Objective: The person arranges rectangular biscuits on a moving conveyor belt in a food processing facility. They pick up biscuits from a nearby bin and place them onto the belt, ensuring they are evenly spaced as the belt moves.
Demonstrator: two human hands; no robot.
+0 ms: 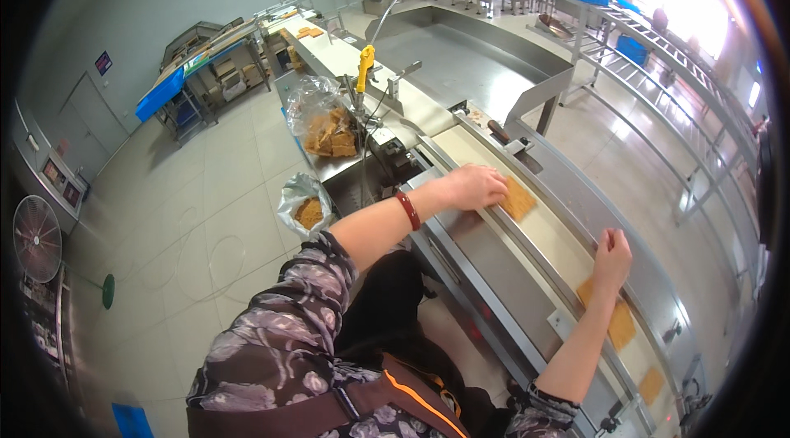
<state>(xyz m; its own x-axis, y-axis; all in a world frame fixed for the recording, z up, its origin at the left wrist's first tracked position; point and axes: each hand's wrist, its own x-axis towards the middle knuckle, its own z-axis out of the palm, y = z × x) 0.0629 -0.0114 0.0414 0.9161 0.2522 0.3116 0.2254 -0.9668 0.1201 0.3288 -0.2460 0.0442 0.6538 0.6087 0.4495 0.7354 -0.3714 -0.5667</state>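
Note:
My left hand, with a red bracelet at the wrist, reaches over the near rail of a narrow conveyor with a cream belt. Its curled fingertips touch the left edge of a flat, golden-brown square food piece; whether they grip it is hidden. Over the belt's far side, my right hand is closed, and nothing shows in it. Below that wrist lie more flat pieces, one partly covered by my forearm. Another square piece lies farther down the belt.
A clear plastic bag of broken brown pieces sits left of the conveyor. Below it stands a lined container of brown crumbs. A yellow air blow gun hangs upright by the belt. Beyond is a steel tray table.

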